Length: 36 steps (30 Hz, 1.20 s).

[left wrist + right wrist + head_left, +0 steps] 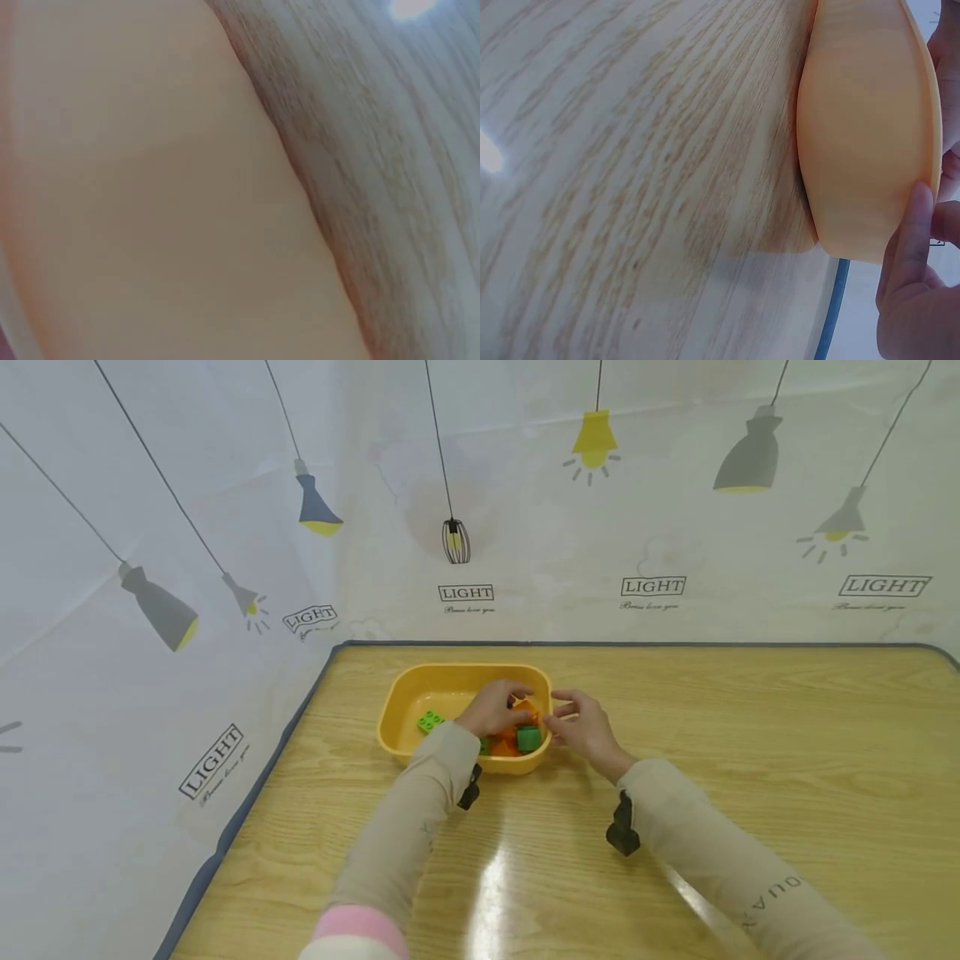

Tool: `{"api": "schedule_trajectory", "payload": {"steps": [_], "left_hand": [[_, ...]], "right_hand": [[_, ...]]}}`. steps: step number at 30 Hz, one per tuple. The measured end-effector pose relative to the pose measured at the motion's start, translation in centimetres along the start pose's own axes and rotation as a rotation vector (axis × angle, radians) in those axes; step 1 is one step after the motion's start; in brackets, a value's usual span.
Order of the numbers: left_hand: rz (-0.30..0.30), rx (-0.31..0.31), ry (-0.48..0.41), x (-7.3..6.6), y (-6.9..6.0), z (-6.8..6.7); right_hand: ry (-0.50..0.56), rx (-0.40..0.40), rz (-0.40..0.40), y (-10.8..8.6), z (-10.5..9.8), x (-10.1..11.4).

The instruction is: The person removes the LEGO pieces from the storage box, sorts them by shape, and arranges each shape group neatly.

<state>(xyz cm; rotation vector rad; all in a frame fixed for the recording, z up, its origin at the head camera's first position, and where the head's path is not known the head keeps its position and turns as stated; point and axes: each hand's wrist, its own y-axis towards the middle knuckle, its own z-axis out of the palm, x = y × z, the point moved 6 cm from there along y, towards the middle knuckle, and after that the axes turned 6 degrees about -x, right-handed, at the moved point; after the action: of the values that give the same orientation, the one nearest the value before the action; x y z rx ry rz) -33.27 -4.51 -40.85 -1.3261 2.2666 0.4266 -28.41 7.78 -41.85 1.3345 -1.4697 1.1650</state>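
My left hand [495, 707] reaches into the yellow tub [465, 667], fingers bent over orange pieces [507, 744] at its right end; I can't tell whether they grip one. A dark green block [528, 738] sits beside them, a lime block [430, 721] farther left in the tub, my forearm partly blocking it. Outside the tub's right wall, my right hand [588, 727] touches the rim, fingers loosely bent, grip unclear.

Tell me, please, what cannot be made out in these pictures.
Head view: full shapes of the orange pieces, partly covered by the left hand.
Left wrist view: contents of the basin, hidden by its wall.
Right wrist view: part of the right hand, cut off by the right edge.
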Motion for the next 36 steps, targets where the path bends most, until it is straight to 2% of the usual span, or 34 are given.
{"api": "schedule_trajectory", "payload": {"steps": [12, 26, 36], "left_hand": [[-0.017, -0.042, -0.018, -0.22, -0.21, 0.29], [-0.024, -0.051, 0.036, -0.31, -0.24, 0.45], [-0.039, -0.041, 0.035, 0.03, -0.09, 0.67]], "right_hand": [[-0.002, -0.003, -0.001, -0.13, 0.13, -0.04], [-0.012, 0.001, -0.021, -0.11, -0.02, -0.03], [-0.013, 0.002, -0.014, -0.21, 0.0, 0.04]]}}
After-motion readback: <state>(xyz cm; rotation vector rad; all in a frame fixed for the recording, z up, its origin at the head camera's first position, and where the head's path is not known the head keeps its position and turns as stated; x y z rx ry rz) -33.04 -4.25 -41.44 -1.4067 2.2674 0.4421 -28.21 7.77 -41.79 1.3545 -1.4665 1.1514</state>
